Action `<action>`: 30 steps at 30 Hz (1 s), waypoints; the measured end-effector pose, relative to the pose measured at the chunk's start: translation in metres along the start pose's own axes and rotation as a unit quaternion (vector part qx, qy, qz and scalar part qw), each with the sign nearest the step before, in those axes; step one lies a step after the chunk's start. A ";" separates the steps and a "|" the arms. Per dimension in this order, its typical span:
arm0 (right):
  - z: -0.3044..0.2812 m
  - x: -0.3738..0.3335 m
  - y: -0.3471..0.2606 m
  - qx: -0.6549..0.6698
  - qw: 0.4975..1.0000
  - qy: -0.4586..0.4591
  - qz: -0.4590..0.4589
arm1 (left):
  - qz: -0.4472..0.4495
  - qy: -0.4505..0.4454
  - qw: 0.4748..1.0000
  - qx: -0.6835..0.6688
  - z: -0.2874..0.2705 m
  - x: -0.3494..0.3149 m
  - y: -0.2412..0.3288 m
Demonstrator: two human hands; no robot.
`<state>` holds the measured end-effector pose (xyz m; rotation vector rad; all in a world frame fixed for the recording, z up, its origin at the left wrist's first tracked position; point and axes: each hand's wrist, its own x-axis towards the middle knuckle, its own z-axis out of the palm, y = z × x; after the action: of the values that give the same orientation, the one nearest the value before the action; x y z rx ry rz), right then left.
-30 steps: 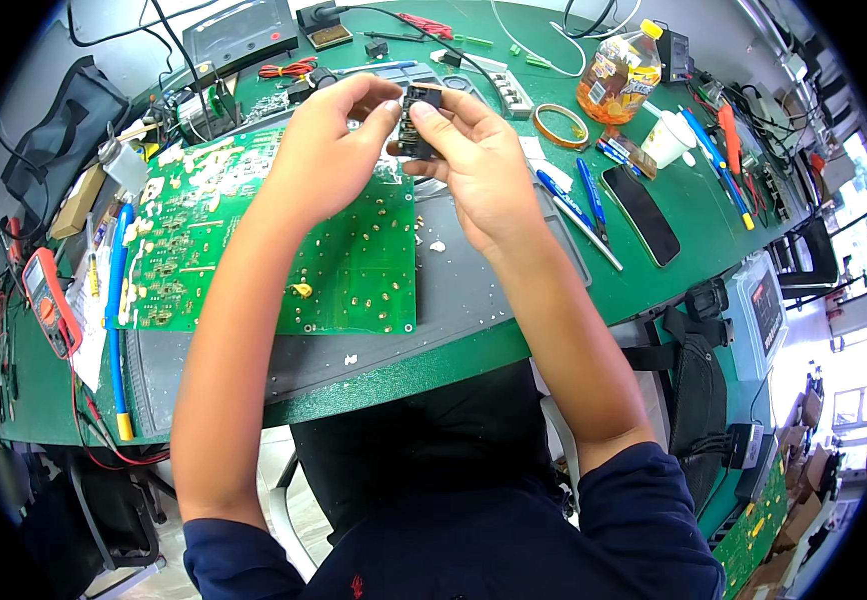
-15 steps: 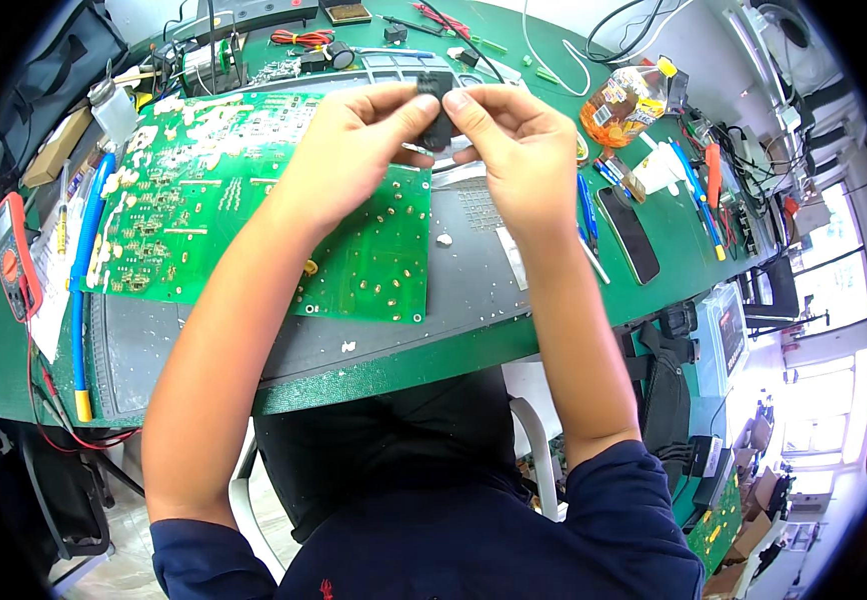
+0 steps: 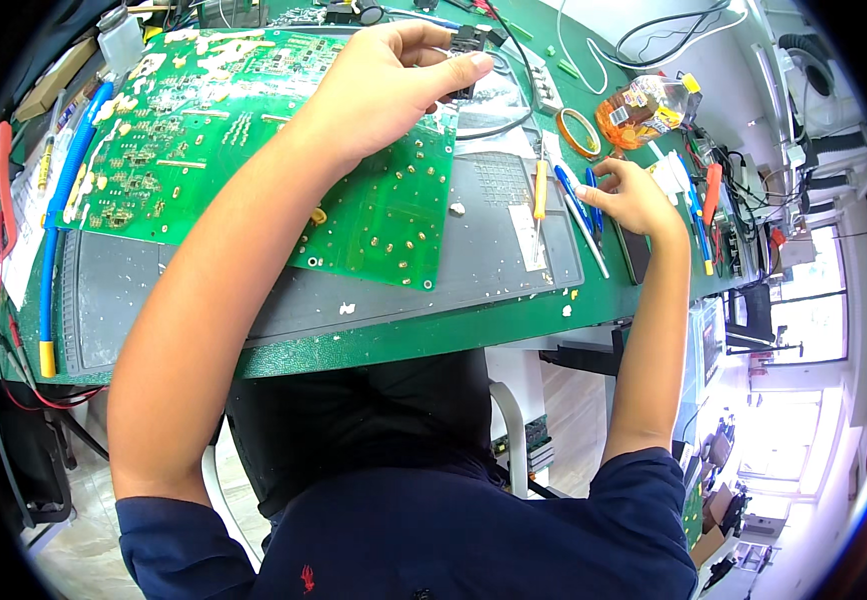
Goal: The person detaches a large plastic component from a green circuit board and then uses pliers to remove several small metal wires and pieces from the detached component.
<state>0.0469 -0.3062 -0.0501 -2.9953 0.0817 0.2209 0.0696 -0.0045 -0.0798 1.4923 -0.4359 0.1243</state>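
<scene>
My left hand point(image 3: 379, 90) is raised over the far right corner of a large green circuit board point(image 3: 379, 215). Its thumb and fingers grip a small black part point(image 3: 470, 40), whose exact kind I cannot make out. My right hand point(image 3: 644, 200) is off to the right, its thumb and forefinger apart with nothing seen between them. Blue pens point(image 3: 594, 205) lie beside its fingertips, and a phone point(image 3: 636, 252) is partly hidden under the hand. To the left of the pens is a screwdriver with a yellow handle point(image 3: 541, 190).
A grey mat point(image 3: 394, 315) lies beneath the board. A roll of tape point(image 3: 580, 133) and a bottle of orange liquid point(image 3: 644, 112) stand beyond my right hand. Blue tubing point(image 3: 51, 265) and a red multimeter point(image 3: 2, 190) are at the left. Black cable point(image 3: 524, 122) curves behind the board.
My right hand has let go of the black part and moved right and nearer, to the pens. The left hand still holds the part. The view has shifted somewhat.
</scene>
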 end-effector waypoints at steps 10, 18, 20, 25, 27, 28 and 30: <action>0.004 0.003 -0.005 0.039 0.997 0.054 -0.047 | -0.040 -0.170 0.981 -0.084 0.001 -0.003 0.008; 0.016 0.011 -0.022 0.095 0.980 0.116 -0.132 | -0.042 -0.201 0.975 -0.089 0.000 -0.002 0.006; 0.023 0.019 -0.016 0.063 0.973 0.169 -0.143 | -0.050 -0.198 0.976 -0.079 0.001 -0.002 0.009; 0.027 0.032 -0.009 0.064 0.966 0.173 -0.178 | -0.056 -0.196 0.978 -0.046 0.001 -0.003 0.010; 0.021 0.030 -0.017 0.056 0.967 0.177 -0.172 | -0.065 -0.196 0.978 -0.041 0.000 -0.004 0.011; 0.019 0.030 -0.020 0.051 0.968 0.179 -0.169 | -0.063 -0.197 0.978 -0.039 0.000 -0.004 0.011; 0.013 0.030 -0.019 0.043 0.955 0.242 -0.166 | -0.058 -0.197 0.978 -0.038 0.001 -0.004 0.011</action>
<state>0.0761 -0.2871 -0.0652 -2.8423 -0.3495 -0.5359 0.0619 -0.0035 -0.0711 1.4635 -0.6621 -0.2832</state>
